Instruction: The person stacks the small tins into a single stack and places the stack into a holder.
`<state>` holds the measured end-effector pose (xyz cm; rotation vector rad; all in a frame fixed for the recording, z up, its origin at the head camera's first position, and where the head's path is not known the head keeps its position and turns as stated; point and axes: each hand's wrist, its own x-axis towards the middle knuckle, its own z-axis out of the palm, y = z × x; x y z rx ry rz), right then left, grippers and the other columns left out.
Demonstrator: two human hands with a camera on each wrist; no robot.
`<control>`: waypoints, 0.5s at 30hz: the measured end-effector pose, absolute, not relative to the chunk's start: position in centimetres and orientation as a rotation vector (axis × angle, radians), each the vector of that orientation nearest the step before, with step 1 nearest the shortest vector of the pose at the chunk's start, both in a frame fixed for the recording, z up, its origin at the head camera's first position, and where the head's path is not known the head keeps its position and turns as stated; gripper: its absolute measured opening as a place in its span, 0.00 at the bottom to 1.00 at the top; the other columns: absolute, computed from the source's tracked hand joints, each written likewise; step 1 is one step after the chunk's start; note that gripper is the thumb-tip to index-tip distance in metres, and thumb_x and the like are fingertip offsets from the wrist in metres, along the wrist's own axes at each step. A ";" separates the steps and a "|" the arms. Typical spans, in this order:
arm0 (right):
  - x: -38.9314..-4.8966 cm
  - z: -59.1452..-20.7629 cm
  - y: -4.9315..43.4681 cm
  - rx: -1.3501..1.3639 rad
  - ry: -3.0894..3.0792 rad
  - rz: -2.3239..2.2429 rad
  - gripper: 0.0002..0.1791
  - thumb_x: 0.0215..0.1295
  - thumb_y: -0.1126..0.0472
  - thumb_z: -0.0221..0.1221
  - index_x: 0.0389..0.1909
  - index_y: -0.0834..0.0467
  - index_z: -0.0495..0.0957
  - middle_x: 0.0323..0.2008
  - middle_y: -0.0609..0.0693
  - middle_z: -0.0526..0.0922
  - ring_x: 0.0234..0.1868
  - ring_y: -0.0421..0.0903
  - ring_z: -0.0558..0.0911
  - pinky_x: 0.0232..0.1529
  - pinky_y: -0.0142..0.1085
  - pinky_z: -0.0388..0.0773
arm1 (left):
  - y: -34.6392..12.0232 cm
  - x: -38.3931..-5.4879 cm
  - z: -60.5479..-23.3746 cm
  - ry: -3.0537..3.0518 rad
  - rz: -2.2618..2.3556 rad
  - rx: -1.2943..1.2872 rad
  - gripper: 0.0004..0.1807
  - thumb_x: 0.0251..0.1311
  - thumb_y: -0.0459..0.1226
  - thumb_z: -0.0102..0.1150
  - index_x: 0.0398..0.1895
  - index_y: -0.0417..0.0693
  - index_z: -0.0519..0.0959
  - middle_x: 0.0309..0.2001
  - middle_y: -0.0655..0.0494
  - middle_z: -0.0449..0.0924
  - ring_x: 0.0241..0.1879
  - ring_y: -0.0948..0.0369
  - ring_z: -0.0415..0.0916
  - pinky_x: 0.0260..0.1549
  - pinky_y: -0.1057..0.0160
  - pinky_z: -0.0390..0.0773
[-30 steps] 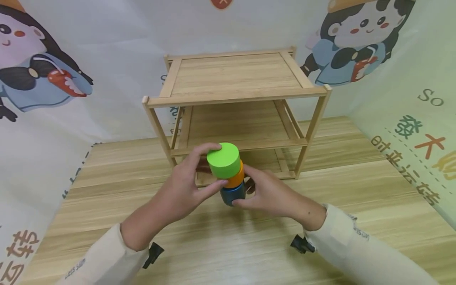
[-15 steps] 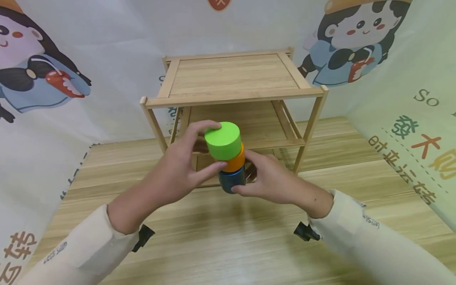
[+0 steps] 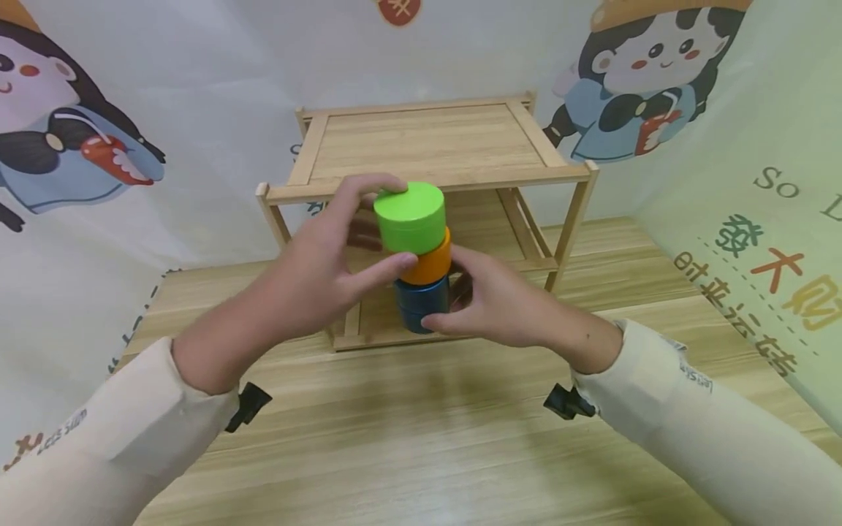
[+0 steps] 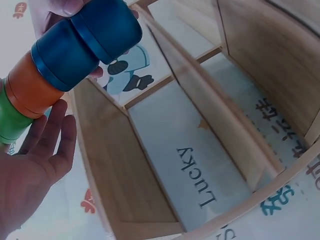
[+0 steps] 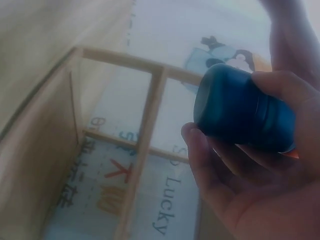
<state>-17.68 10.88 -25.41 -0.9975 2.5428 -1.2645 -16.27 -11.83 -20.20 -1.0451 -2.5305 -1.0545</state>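
Observation:
Both hands hold an upright column of round, lidded-looking canisters in front of the wooden rack (image 3: 427,175). On top is a green canister (image 3: 411,219), with an orange canister (image 3: 427,263) beneath it. Blue canisters (image 4: 67,55) form the lower end; the left wrist view shows two blue sections. My left hand (image 3: 309,270) grips the upper part, its index finger over the green rim and its thumb at the orange one. My right hand (image 3: 503,296) curls round the blue part from the right, thumb in front (image 5: 287,85). The column's underside appears off the floor.
The rack's top shelf (image 3: 421,139) stands just behind the left hand, with a middle shelf (image 3: 480,219) below it and a low bottom panel. A pale wood-grain floor (image 3: 395,438) spreads around. Printed cloth walls (image 3: 197,146) enclose the back and sides.
Both hands have raised the canister column and carried it forward, so its base now overlaps the rack's lower front edge. The grips look unchanged.

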 end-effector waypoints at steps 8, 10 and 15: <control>-18.2 -22.9 11.2 -0.980 2.659 -1.180 0.35 0.57 0.57 0.73 0.64 0.53 0.69 0.54 0.49 0.81 0.45 0.45 0.84 0.48 0.39 0.83 | -11.3 -16.7 -17.9 -2.520 -1.102 -1.026 0.36 0.66 0.39 0.64 0.71 0.54 0.55 0.60 0.49 0.74 0.50 0.52 0.83 0.49 0.54 0.83; -18.2 -22.3 11.3 -0.973 2.678 -1.173 0.35 0.56 0.57 0.73 0.64 0.53 0.69 0.53 0.49 0.82 0.45 0.45 0.84 0.48 0.39 0.83 | -11.2 -16.9 -17.5 -2.503 -1.117 -1.033 0.36 0.66 0.39 0.64 0.71 0.54 0.55 0.60 0.48 0.74 0.49 0.53 0.83 0.50 0.55 0.83; -18.4 -21.1 11.5 -0.933 2.682 -1.174 0.36 0.57 0.56 0.72 0.65 0.52 0.69 0.54 0.47 0.81 0.47 0.44 0.83 0.51 0.39 0.82 | -10.9 -17.2 -16.3 -2.481 -1.097 -1.048 0.35 0.67 0.39 0.62 0.71 0.54 0.55 0.58 0.47 0.74 0.50 0.52 0.83 0.53 0.55 0.81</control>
